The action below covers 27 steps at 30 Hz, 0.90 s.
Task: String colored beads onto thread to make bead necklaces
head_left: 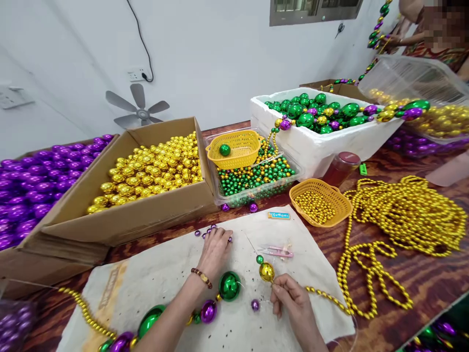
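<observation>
On the pale cloth (242, 252), my left hand (216, 247) reaches over several small purple beads (198, 233), its fingers bent down; whether it grips one is hidden. My right hand (291, 296) pinches the thread just below a gold ball (266, 272). A small green bead (260, 259) sits above that ball, with a thin needle or wire rising from it. A loose purple bead (255, 305) lies left of my right hand. Under and beside my left forearm runs a strand with a large green ball (229, 286) and a purple ball (208, 311).
Boxes of purple (44, 181) and gold balls (157, 168) stand left. Behind are a tray of small beads (252, 178) and a foam box (293, 142). Right are a basket (342, 205), jar (342, 168) and gold chains (406, 215). Pink snips (280, 252) lie near. A person handles a garland back right.
</observation>
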Available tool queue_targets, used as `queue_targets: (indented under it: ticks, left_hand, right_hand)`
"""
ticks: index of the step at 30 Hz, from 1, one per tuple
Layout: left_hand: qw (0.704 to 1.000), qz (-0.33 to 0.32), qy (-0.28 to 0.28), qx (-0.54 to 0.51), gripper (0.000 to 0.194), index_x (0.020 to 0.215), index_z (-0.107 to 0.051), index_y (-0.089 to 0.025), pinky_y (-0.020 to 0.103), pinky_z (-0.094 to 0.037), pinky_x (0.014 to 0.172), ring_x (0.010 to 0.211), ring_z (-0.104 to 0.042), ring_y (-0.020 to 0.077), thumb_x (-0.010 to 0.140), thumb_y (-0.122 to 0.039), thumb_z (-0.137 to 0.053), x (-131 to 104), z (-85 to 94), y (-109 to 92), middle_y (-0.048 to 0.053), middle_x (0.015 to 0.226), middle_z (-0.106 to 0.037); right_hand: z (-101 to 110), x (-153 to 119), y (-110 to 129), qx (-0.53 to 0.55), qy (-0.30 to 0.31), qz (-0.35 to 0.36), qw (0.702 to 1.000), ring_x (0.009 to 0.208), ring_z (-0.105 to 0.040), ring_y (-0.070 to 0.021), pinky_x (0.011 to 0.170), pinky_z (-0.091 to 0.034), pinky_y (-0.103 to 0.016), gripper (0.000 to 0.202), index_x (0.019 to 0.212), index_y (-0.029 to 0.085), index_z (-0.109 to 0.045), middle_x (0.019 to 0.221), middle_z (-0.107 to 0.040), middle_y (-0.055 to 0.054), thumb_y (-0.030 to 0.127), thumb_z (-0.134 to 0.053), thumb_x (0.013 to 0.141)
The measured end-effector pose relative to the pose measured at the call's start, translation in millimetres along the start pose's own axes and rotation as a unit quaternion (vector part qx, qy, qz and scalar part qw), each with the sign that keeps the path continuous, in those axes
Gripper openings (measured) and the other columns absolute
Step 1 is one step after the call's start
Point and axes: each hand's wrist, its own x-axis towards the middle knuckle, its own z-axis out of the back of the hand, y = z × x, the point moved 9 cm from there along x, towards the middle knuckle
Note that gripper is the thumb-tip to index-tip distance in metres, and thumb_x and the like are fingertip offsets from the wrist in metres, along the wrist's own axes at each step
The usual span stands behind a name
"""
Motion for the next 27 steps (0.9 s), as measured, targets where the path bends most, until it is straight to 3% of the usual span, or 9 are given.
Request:
queue_targets:
  ticks: [3,7,10,16,22,27]
  left_hand:
    - [0.999,0.016,-0.021,0.029,0.031,0.118,-0.059,-0.02,0.042,-0.038,0.092,0.103,-0.053,0.0265,0.09,-0.021,-0.045,5,14.0,8,0.01,0.106,-0.062]
    - [0.996,0.052,-0.046,0.062,0.037,0.128,-0.051,-0.017,0.042,-0.037,0.096,0.111,-0.053,0.0276,0.094,-0.023,-0.037,29,29.4,19,0.015,0.118,-0.059]
    - [0.994,0.077,-0.034,0.073,0.039,0.131,-0.048,-0.02,0.039,-0.042,0.088,0.106,-0.058,0.0275,0.094,-0.026,-0.039,51,26.7,24,0.015,0.117,-0.062]
    - [0.986,0.15,-0.008,0.068,0.03,0.111,-0.061,-0.021,0.044,-0.042,0.082,0.092,-0.065,0.0321,0.087,-0.036,-0.054,82,14.0,37,0.016,0.092,-0.071]
    - [0.985,0.161,-0.049,-0.047,0.032,0.106,-0.065,-0.021,0.051,-0.038,0.091,0.104,-0.059,0.0365,0.083,-0.042,-0.058,72,30.1,38,0.016,0.102,-0.067]
    - [0.951,0.134,-0.09,-0.263,0.039,0.102,-0.068,-0.019,0.044,-0.041,0.097,0.107,-0.058,0.0311,0.074,-0.046,-0.068,45,51.1,26,0.012,0.11,-0.063]
  right_hand:
    - [-1,0,-2,-0.006,0.007,-0.009,1.0,0.047,-0.05,-0.0106,0.045,-0.038,-0.021,0.031,0.076,0.017,-0.054,0.063,-0.058,0.002,0.045,-0.059,0.089]
    - [-2,-1,-2,-0.008,0.008,-0.001,1.0,0.047,-0.05,-0.0104,0.045,-0.038,-0.021,0.031,0.076,0.017,-0.054,0.063,-0.057,0.001,0.044,-0.06,0.089]
    - [1,0,-5,0.002,-0.011,0.008,1.0,0.044,-0.049,-0.0095,0.042,-0.037,-0.019,0.033,0.074,0.016,-0.055,0.06,-0.057,0.002,0.046,-0.062,0.087]
    - [2,2,-5,0.016,-0.024,0.016,0.999,0.041,-0.047,-0.0083,0.04,-0.035,-0.018,0.035,0.072,0.016,-0.056,0.058,-0.056,0.002,0.048,-0.064,0.084]
    - [-2,2,5,0.007,-0.001,0.006,1.0,0.045,-0.05,-0.0089,0.044,-0.038,-0.019,0.028,0.076,0.016,-0.054,0.061,-0.058,0.002,0.04,-0.06,0.089]
    - [0,2,6,0.01,-0.01,0.011,1.0,0.045,-0.049,-0.0082,0.045,-0.038,-0.02,0.026,0.077,0.016,-0.055,0.06,-0.059,0.002,0.037,-0.06,0.09]
